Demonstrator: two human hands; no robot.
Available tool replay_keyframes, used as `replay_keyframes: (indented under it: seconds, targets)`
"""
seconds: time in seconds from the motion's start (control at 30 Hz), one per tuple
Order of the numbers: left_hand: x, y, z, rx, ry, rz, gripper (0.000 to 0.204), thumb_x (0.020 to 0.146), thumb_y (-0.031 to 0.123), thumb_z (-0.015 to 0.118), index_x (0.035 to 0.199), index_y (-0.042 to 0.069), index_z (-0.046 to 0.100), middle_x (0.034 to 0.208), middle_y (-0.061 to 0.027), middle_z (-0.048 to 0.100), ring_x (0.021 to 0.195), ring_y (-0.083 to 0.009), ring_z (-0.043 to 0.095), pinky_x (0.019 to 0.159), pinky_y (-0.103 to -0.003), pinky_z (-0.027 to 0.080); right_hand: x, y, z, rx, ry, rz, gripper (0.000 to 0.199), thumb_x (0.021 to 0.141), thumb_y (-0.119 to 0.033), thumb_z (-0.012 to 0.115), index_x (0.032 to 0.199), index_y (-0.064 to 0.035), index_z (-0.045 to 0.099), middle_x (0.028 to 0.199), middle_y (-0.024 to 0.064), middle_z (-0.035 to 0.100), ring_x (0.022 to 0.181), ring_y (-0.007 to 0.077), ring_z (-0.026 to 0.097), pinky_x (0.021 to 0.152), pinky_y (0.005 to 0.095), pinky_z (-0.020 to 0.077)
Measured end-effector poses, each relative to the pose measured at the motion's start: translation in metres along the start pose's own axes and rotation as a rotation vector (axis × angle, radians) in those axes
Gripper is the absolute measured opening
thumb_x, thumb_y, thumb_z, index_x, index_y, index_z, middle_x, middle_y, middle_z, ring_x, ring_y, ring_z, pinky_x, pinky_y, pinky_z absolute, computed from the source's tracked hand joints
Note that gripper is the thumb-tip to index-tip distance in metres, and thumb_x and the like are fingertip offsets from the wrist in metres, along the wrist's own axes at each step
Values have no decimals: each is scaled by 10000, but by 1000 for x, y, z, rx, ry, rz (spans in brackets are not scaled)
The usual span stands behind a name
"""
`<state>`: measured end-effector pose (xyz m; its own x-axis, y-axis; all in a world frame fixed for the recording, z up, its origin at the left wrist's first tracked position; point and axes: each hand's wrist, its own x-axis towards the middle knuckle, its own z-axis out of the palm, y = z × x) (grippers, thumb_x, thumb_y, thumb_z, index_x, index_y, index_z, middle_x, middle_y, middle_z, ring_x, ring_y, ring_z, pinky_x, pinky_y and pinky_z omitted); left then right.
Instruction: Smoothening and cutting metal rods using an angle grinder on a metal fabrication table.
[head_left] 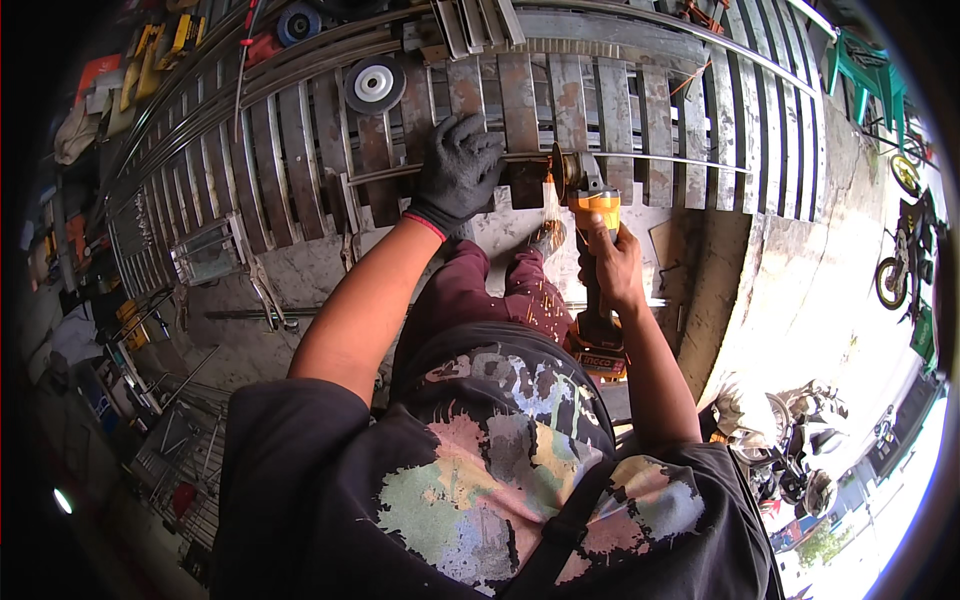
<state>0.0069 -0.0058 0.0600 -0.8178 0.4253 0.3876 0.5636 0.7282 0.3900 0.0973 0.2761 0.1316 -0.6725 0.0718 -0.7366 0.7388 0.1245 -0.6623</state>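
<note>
A thin metal rod (690, 160) lies crosswise along the near edge of a slatted metal bench (518, 95). My left hand (460, 168), in a dark grey glove with a red cuff, is closed on this rod. My bare right hand (614, 262) grips a yellow and black cordless angle grinder (597, 207), its battery pack toward my body. The grinder's thin disc (557, 165) stands edge-on at the rod, right of my glove. Orange sparks (550, 200) stream down from that contact toward my shoe and trouser leg.
A round abrasive disc (375, 86) rests on the slats beyond my left hand. Long metal bars (610, 45) and short channel pieces (478, 25) lie at the far side. A clamp (262, 290) hangs at the bench's near left edge. Motorcycles (790, 445) stand at right.
</note>
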Motion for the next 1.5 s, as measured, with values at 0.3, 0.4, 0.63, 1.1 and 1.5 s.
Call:
replay_keyframes:
  seconds: [0.3, 0.4, 0.63, 1.1, 1.5]
  targets:
    - [1, 1, -1, -5, 12, 7, 267, 791, 137, 780, 1053, 102, 750, 1202, -45, 690, 1339, -301, 567, 1176, -530, 391, -4, -11, 0, 0, 2, 9, 527, 1078, -565, 615, 950, -56, 565, 686, 19, 558, 526, 119, 561, 478, 311, 506]
    - [2, 2, -1, 4, 24, 9, 257, 790, 134, 780, 1042, 98, 748, 1203, -46, 690, 1340, -305, 564, 1172, -530, 396, -2, -8, -1, 6, -2, 5, 521, 1078, -560, 618, 940, -61, 557, 686, 19, 558, 524, 118, 558, 478, 310, 506]
    - [0, 3, -2, 11, -18, 8, 278, 813, 126, 781, 1087, 103, 743, 1246, -38, 687, 1347, -294, 560, 1182, -529, 381, -2, -4, -2, 27, -12, 8, 505, 1080, -545, 623, 939, -67, 543, 694, 22, 565, 530, 120, 561, 483, 312, 514]
    - [-12, -2, 6, -9, -26, 21, 359, 811, 124, 804, 1164, 97, 741, 1250, -48, 680, 1342, -293, 567, 1171, -536, 406, 0, 8, 2, -10, -2, 30, 519, 1077, -558, 619, 957, -57, 554, 710, 41, 588, 548, 132, 590, 497, 317, 542]
    - [-7, -2, 3, -12, -27, 24, 338, 825, 140, 800, 1156, 100, 745, 1243, -47, 677, 1346, -292, 564, 1173, -538, 402, 10, 12, 1, -57, 14, -30, 508, 1088, -540, 607, 957, -51, 566, 709, 33, 573, 539, 126, 586, 477, 311, 523]
